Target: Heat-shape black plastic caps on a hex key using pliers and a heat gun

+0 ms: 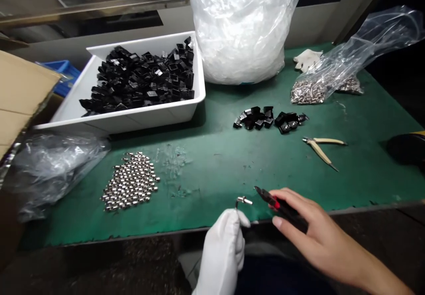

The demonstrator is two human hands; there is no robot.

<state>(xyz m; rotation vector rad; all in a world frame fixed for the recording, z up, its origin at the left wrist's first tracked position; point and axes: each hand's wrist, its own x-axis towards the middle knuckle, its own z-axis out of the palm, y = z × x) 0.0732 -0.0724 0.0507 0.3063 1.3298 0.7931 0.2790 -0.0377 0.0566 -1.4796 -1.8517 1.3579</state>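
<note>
Green bench mat, worn pale along its front edge, bearing stock sorted by kind in separate lots. Left hand, in a white fabric glove, pinches a small bent metal pin upright just past the mat's front edge, holding it up in plain view. Right hand, bare, closes around red-and-black side cutters, tips pointing toward the pin and near it without touching. The hands stand apart, close together.

Loose chrome fittings: one spread-out layer on the mat, apparently laid flat for easy picking. Black plastic housings: heaped in a white plastic tub. Smaller lot of the same black housings: mid-mat, set apart from the tub. Beige-handled pliers: lying open at right, within reach of the right hand. Spare white glove: far edge of the mat.

Also present: large clear bag of white pieces, behind the tub; clear bag of metal parts, its slack plastic lying partly over the spilled contents; crumpled plastic bag, left; cardboard box flap, overhanging the left end; blue crate, partly hidden behind the tub.
</note>
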